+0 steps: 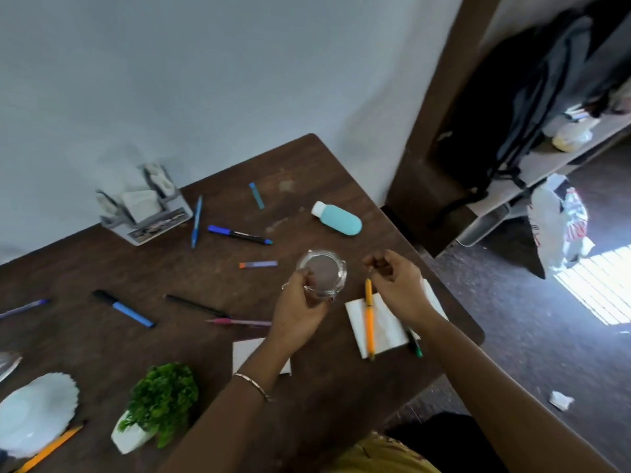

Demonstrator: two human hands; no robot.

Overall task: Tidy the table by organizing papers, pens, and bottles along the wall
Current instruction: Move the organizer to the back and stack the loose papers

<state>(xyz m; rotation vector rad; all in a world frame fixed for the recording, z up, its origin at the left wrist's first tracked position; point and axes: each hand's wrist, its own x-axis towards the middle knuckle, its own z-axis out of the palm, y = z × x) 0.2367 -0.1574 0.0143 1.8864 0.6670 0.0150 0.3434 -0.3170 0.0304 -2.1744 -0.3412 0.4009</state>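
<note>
table [102,336]: dark matt wood | glass [322,273]: clear, glossy | bottle [338,218]: smooth plastic

Scattered pens [239,234], teal bottle [337,218] lying flat

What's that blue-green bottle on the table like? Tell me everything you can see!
The bottle is small and rounded, pale teal, with a white cap and a smooth, soft-looking matte skin. It lies on its side on the brown table, cap pointing toward the wall, near the table's far right edge. It is capped, and neither hand nor any pen touches it.

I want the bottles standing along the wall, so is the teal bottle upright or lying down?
Lying down. The teal bottle rests on its side on the table, white cap pointing left, away from both hands.
</note>
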